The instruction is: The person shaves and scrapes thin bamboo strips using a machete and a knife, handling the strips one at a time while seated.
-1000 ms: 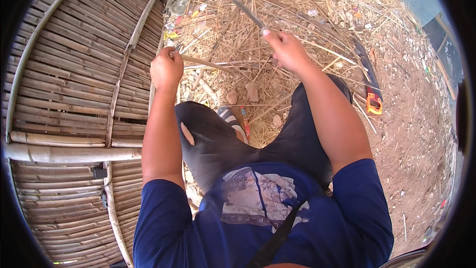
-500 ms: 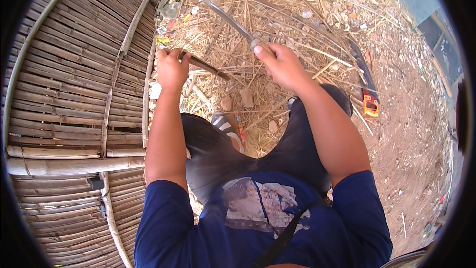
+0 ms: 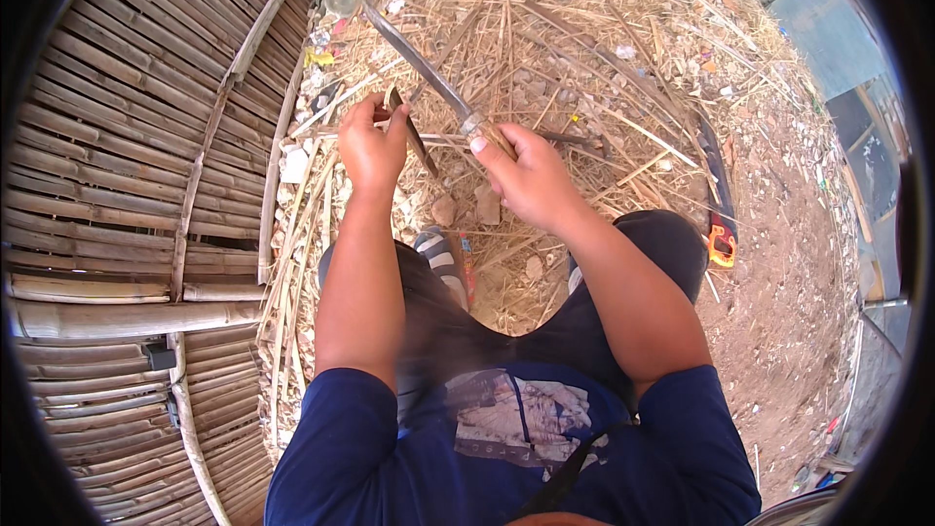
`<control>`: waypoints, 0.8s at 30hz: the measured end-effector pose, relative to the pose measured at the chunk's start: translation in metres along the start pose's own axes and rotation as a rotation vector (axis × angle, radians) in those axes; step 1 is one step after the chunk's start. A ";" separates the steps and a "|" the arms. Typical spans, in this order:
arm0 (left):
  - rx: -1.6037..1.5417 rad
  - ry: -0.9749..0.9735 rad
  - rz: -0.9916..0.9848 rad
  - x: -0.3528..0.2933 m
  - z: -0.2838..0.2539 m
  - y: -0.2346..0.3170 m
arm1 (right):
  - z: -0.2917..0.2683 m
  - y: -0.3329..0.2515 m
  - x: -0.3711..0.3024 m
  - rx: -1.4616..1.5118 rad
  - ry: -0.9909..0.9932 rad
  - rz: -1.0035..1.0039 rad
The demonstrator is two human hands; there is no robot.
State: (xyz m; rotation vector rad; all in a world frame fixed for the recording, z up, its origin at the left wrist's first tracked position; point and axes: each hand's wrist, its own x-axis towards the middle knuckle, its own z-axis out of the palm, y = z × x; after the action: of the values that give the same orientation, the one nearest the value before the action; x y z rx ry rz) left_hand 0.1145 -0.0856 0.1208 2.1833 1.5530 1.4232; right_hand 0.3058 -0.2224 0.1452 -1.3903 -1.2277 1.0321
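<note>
My right hand [image 3: 529, 178] is wrapped round the wooden handle of a long knife [image 3: 421, 60]. Its narrow metal blade slants up and away to the left, over the littered ground. My left hand [image 3: 372, 148] pinches a short, dark brown strip [image 3: 422, 144], apparently split bamboo, between thumb and fingers. The strip tilts, its lower end pointing down and to the right, just left of the knife's handle. A gap separates blade and strip.
A bamboo slat panel [image 3: 107, 175] fills the left side. Straw, splinters and rubble [image 3: 575, 68] cover the ground ahead. A handsaw [image 3: 721, 244] with an orange handle lies beside my right knee. Grey sheets [image 3: 833, 34] stand at the far right, below a brick wall.
My left hand has moved right, and the strip in it has turned steeper. The knife has shifted slightly left and lower, closer to the strip. The whole view has tilted a little.
</note>
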 end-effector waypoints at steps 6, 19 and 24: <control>-0.105 -0.139 -0.258 0.006 -0.004 -0.001 | 0.021 0.002 0.000 -0.100 -0.037 -0.014; -0.162 -0.185 -0.374 0.009 -0.007 -0.011 | 0.032 0.005 -0.004 -0.187 -0.018 -0.074; -0.158 -0.189 -0.386 0.008 -0.010 -0.017 | 0.037 0.008 -0.007 -0.236 0.000 -0.093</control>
State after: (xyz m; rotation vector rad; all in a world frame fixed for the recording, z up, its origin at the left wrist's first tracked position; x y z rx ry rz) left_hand 0.0961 -0.0756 0.1218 1.7511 1.6186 1.1417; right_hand 0.2704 -0.2243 0.1310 -1.4962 -1.4366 0.8438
